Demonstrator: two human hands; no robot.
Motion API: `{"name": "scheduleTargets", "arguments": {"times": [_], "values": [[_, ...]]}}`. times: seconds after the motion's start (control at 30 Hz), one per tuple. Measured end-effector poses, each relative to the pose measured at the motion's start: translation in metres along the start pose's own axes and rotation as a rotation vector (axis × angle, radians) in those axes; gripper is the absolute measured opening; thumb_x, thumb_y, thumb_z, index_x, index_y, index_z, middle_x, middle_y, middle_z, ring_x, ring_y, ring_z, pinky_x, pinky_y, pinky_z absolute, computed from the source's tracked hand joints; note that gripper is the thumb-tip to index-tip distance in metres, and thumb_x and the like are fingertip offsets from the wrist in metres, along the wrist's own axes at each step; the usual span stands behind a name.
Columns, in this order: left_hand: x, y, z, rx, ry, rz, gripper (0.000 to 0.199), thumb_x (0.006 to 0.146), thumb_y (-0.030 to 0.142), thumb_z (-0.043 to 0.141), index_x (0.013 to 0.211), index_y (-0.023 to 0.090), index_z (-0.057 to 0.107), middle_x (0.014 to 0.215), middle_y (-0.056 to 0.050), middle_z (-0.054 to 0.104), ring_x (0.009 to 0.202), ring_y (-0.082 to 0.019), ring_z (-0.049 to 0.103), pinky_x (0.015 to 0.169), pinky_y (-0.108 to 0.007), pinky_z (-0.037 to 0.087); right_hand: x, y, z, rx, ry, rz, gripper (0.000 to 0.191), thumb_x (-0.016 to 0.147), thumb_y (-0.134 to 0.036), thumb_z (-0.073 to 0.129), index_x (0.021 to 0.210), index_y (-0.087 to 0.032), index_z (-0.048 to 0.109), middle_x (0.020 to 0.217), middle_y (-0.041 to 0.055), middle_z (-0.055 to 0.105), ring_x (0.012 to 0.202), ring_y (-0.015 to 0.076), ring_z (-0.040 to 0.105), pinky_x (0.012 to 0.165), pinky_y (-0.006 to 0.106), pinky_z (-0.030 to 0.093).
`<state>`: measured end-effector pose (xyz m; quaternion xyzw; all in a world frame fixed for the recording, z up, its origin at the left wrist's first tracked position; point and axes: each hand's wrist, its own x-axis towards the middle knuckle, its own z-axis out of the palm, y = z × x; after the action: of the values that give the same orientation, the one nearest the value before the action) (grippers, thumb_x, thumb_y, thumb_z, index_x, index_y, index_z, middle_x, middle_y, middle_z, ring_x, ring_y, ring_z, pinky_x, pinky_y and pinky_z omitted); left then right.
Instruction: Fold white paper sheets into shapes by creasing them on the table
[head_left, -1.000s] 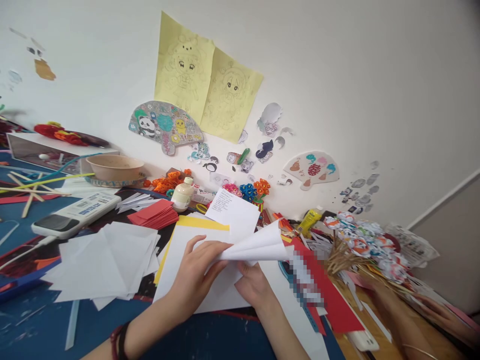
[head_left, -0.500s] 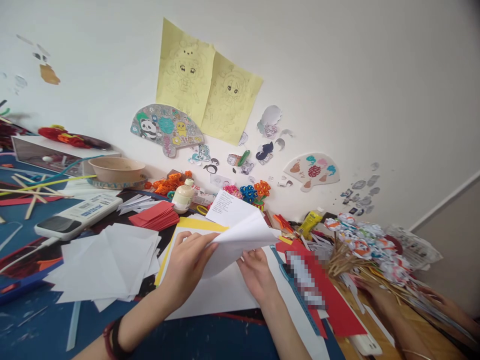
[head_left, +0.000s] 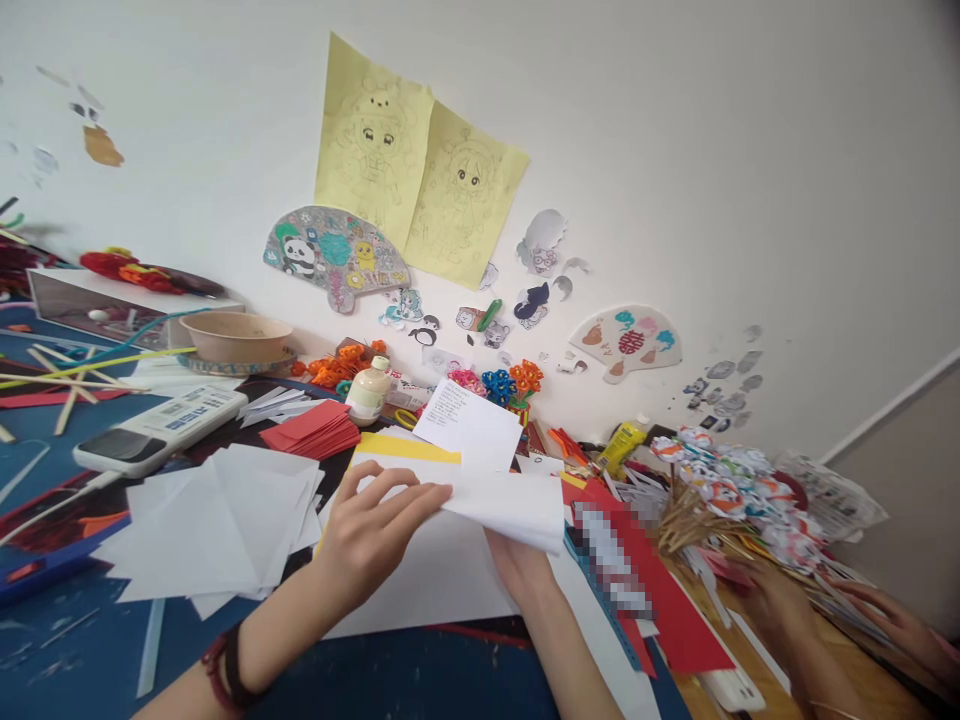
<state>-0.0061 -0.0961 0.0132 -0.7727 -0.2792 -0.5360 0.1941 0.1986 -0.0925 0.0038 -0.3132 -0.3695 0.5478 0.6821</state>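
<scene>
A folded-over white sheet of paper (head_left: 510, 505) is held up in front of me. My left hand (head_left: 386, 525) pinches its left end between thumb and fingers. Below its right part is my right hand (head_left: 521, 562), gripping from underneath; the paper hides most of those fingers. Under both hands lies a larger white sheet (head_left: 439, 590) with a yellow sheet (head_left: 409, 447) at its back. A white page with written lines (head_left: 472, 420) rests just behind. To the left of my left hand is a stack of white paper squares (head_left: 221, 525).
Red paper slips (head_left: 311, 432), a glue bottle (head_left: 369, 390) and a bowl (head_left: 236, 338) stand at the back left. At right lie a blue ruler (head_left: 611, 600), red paper (head_left: 675, 610) and paper flowers on sticks (head_left: 739, 490). Another person's hand (head_left: 776, 600) works at far right.
The held sheet has gone from a raised, pointed curl to a lower, flatter fold. My right hand's fingers have passed behind it, and my left hand has shifted slightly right.
</scene>
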Motion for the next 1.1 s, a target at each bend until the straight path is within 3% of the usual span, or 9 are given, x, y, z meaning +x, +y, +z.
{"name": "scheduleTargets", "arguments": {"times": [0.13, 0.23, 0.33, 0.63, 0.77, 0.83, 0.97, 1.03, 1.1], "values": [[-0.007, -0.013, -0.010, 0.129, -0.030, 0.159, 0.050, 0.091, 0.011, 0.048, 0.135, 0.034, 0.047, 0.112, 0.003, 0.071, 0.103, -0.017, 0.065, 0.090, -0.031, 0.037, -0.003, 0.008, -0.006, -0.194, 0.013, 0.057, 0.031, 0.071, -0.034, 0.077, 0.099, -0.023, 0.068, 0.094, 0.0044, 0.070, 0.089, 0.0240, 0.063, 0.082, 0.041, 0.051], [-0.013, -0.019, -0.007, 0.186, -0.108, 0.213, 0.050, 0.091, 0.014, 0.047, 0.138, 0.033, 0.045, 0.120, 0.002, 0.067, 0.108, -0.017, 0.063, 0.094, -0.030, 0.038, -0.010, 0.012, -0.001, -0.340, -0.196, 0.194, 0.030, 0.069, -0.037, 0.080, 0.088, -0.016, 0.070, 0.075, 0.0061, 0.068, 0.071, 0.0203, 0.062, 0.070, 0.036, 0.050], [-0.018, -0.018, 0.003, 0.198, -0.188, 0.299, 0.049, 0.092, 0.014, 0.045, 0.139, 0.027, 0.044, 0.126, -0.002, 0.063, 0.113, -0.017, 0.059, 0.098, -0.029, 0.037, -0.018, 0.013, 0.012, -0.232, -0.331, 0.171, 0.042, 0.072, -0.047, 0.075, 0.098, -0.015, 0.068, 0.074, 0.0055, 0.067, 0.066, 0.0180, 0.061, 0.067, 0.034, 0.049], [-0.010, 0.001, 0.015, 0.287, -0.188, 0.452, 0.032, 0.091, 0.010, 0.044, 0.115, 0.018, 0.062, 0.122, -0.008, 0.065, 0.108, -0.018, 0.055, 0.096, -0.030, 0.036, -0.012, 0.015, 0.012, -0.084, -0.015, 0.204, 0.034, 0.068, -0.030, 0.081, 0.095, -0.016, 0.068, 0.077, 0.0034, 0.070, 0.063, 0.0141, 0.062, 0.057, 0.026, 0.048], [-0.012, 0.010, 0.021, 0.143, -0.219, 0.442, 0.021, 0.092, 0.013, 0.046, 0.096, 0.019, 0.066, 0.091, -0.004, 0.071, 0.087, -0.017, 0.059, 0.084, -0.032, 0.040, -0.008, 0.014, 0.003, -0.079, 0.068, 0.161, 0.028, 0.067, -0.031, 0.082, 0.084, -0.013, 0.069, 0.073, 0.0054, 0.071, 0.066, 0.0147, 0.065, 0.066, 0.027, 0.052], [-0.014, 0.016, 0.027, 0.024, -0.302, 0.268, 0.021, 0.092, 0.018, 0.048, 0.077, 0.019, 0.063, 0.068, -0.002, 0.065, 0.070, -0.016, 0.057, 0.069, -0.030, 0.042, -0.007, 0.013, 0.001, -0.081, 0.100, 0.124, 0.026, 0.068, -0.032, 0.082, 0.081, -0.013, 0.069, 0.071, 0.0053, 0.070, 0.065, 0.0145, 0.065, 0.068, 0.027, 0.052], [-0.012, 0.026, 0.037, -0.417, -0.511, -0.498, 0.025, 0.093, 0.038, 0.047, 0.084, 0.020, 0.062, 0.065, 0.001, 0.064, 0.059, -0.014, 0.056, 0.055, -0.025, 0.039, -0.010, 0.012, 0.003, -0.037, 0.087, 0.059, 0.024, 0.069, -0.030, 0.081, 0.081, -0.015, 0.068, 0.069, 0.0012, 0.066, 0.063, 0.0124, 0.061, 0.067, 0.027, 0.051], [-0.008, 0.027, 0.039, -0.661, -0.523, -0.775, 0.028, 0.091, 0.045, 0.050, 0.091, 0.019, 0.061, 0.071, 0.000, 0.067, 0.064, -0.014, 0.059, 0.058, -0.024, 0.042, -0.011, 0.013, 0.004, -0.022, 0.062, 0.047, 0.023, 0.069, -0.029, 0.081, 0.082, -0.017, 0.067, 0.066, -0.0017, 0.062, 0.059, 0.0099, 0.055, 0.063, 0.025, 0.049], [-0.004, 0.025, 0.039, -0.803, -0.473, -0.915, 0.032, 0.087, 0.048, 0.053, 0.084, 0.018, 0.062, 0.073, -0.002, 0.068, 0.068, -0.016, 0.059, 0.062, -0.025, 0.042, -0.012, 0.016, 0.005, -0.038, 0.039, 0.059, 0.022, 0.070, -0.029, 0.081, 0.081, -0.017, 0.067, 0.063, -0.0031, 0.059, 0.056, 0.0082, 0.051, 0.058, 0.023, 0.045]]}}
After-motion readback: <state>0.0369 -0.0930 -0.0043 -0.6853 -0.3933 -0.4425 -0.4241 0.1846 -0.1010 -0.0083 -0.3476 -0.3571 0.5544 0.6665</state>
